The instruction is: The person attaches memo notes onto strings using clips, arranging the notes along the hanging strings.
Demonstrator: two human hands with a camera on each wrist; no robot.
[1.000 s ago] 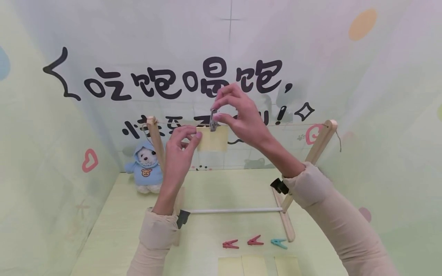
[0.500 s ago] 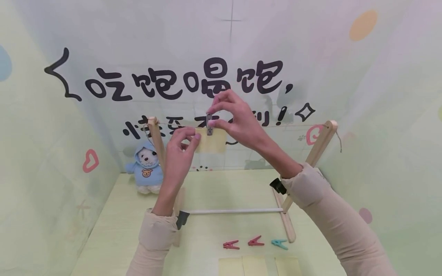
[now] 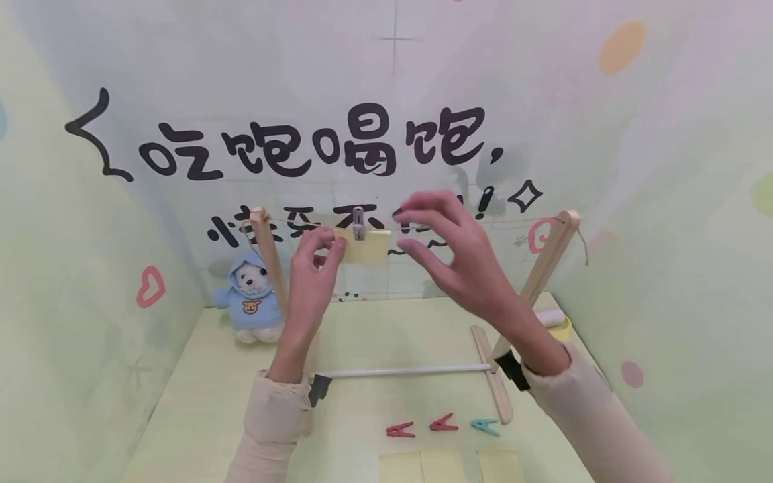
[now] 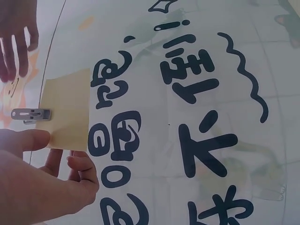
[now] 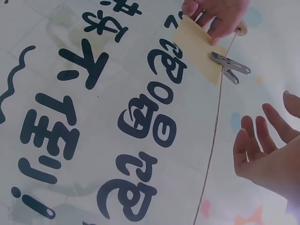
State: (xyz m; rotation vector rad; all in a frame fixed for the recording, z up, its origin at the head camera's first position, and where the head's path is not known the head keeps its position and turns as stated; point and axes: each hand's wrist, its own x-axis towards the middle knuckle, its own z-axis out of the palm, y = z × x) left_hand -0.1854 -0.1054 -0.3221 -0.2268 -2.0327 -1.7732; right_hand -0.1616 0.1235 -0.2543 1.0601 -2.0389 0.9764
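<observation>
A yellow paper square (image 3: 370, 249) hangs at a thin string (image 5: 214, 126), with a grey clothespin (image 3: 359, 225) clamped over its top edge. My left hand (image 3: 315, 268) pinches the paper's left edge between thumb and fingers. In the left wrist view the thumb lies on the paper (image 4: 70, 110) just beside the clothespin (image 4: 32, 114). My right hand (image 3: 461, 258) is apart from the clothespin, to its right, fingers spread and holding nothing. The right wrist view shows the clothespin (image 5: 229, 65) gripping paper and string, with its handles sticking out.
The string runs between two wooden posts (image 3: 546, 258), joined low down by a white rod (image 3: 404, 371). Two red clothespins (image 3: 443, 422) and a blue one (image 3: 485, 426) lie in front, above several yellow papers (image 3: 441, 466). A plush toy (image 3: 252, 302) sits at the left.
My right hand has let go of the grey clothespin and drawn back to the right, its fingers spreading. The clothespin stays on the paper and string. My left hand keeps its pinch.
</observation>
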